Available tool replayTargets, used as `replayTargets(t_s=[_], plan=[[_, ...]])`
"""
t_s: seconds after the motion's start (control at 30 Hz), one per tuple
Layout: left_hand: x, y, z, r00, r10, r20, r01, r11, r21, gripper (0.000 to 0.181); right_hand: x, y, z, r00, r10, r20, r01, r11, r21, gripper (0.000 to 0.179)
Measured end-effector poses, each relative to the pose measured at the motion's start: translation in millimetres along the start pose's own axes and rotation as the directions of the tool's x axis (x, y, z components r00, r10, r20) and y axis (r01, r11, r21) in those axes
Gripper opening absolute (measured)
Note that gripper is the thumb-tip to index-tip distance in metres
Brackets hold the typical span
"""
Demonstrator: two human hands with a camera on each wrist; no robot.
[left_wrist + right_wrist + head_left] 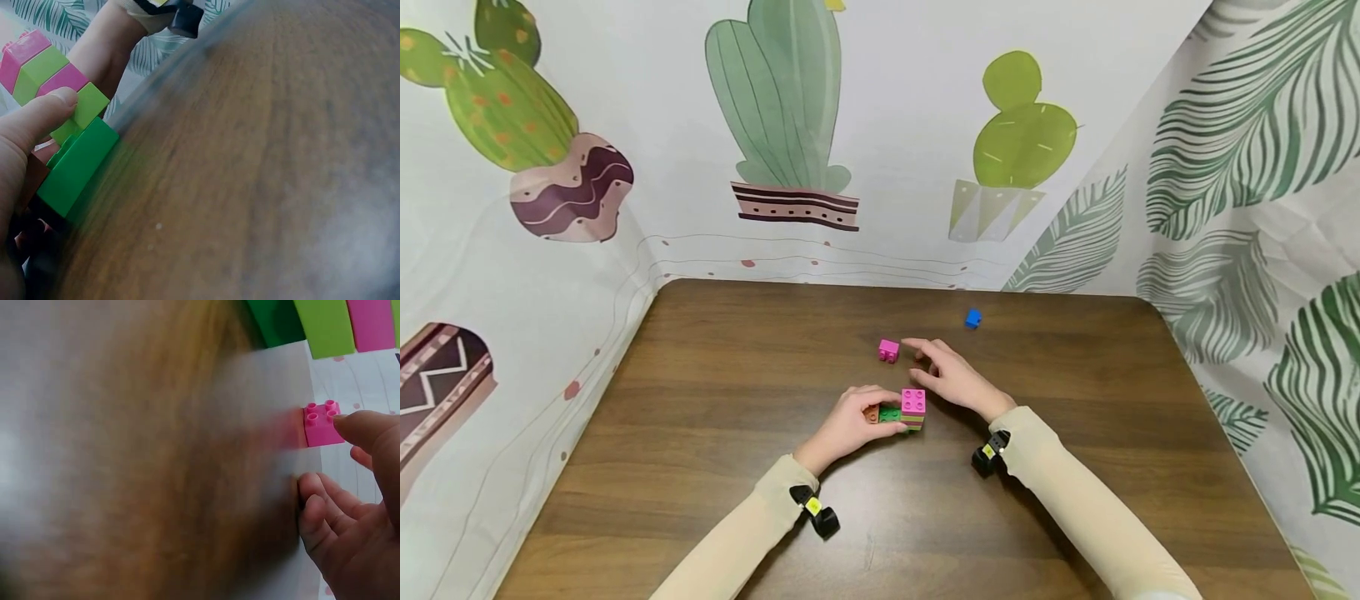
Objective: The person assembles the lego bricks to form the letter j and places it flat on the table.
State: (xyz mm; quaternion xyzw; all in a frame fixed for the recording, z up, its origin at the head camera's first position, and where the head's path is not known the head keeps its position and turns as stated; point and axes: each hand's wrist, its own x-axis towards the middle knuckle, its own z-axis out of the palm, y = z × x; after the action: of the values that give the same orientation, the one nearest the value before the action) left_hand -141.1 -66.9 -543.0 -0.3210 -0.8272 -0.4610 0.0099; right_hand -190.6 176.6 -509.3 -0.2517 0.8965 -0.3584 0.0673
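Note:
My left hand (848,418) grips a toy brick stack (913,408), its thumb against the tower's side in the left wrist view. The tower alternates pink and lime bricks above one end of a long green brick (81,167). At the other end, partly covered by the fingers, is an orange-brown brick (872,414). Beyond the stack, a loose pink brick (888,351) lies on its side, studs toward me. Just right of it is my right hand (953,379), holding nothing, fingers spread and the index finger reaching toward the brick.
A small blue brick (973,318) lies near the back of the wooden table (737,350), right of the pink one. Cloth printed with cacti and leaves (910,125) hangs along the back and sides. Both wrists carry small black cameras.

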Motion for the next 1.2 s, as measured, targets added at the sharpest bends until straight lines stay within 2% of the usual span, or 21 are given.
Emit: replayTargets(t_s=[0.2,0.4,0.57,1.03,1.2], plan=[[-0.4,0.0,0.8,0.999,0.036,-0.024,-0.035,0.999,0.010,0.036,13.8,1,-4,0.996,-0.051,0.073,0.055,0.997,-0.045,0.066],[-0.1,1.5,0.6,1.000,0.006,-0.014,-0.006,1.000,-0.001,0.037,23.9,-3,-7,0.978,-0.144,0.152,0.171,0.968,-0.186,0.073],[0.0,0.8,0.7,1.000,0.000,-0.008,0.000,1.000,0.006,0.037,25.7,-5,-7,0.969,-0.176,0.174,0.214,0.948,-0.234,0.066],[-1.2,1.1,0.8,1.000,-0.003,-0.021,0.003,1.000,-0.003,0.036,11.2,2,-19,0.986,-0.128,0.103,0.149,0.958,-0.245,0.040],[-1.5,1.2,1.2,1.000,-0.004,-0.022,0.005,1.000,0.007,0.037,4.0,4,-23,0.990,-0.111,0.086,0.130,0.957,-0.260,0.037]])
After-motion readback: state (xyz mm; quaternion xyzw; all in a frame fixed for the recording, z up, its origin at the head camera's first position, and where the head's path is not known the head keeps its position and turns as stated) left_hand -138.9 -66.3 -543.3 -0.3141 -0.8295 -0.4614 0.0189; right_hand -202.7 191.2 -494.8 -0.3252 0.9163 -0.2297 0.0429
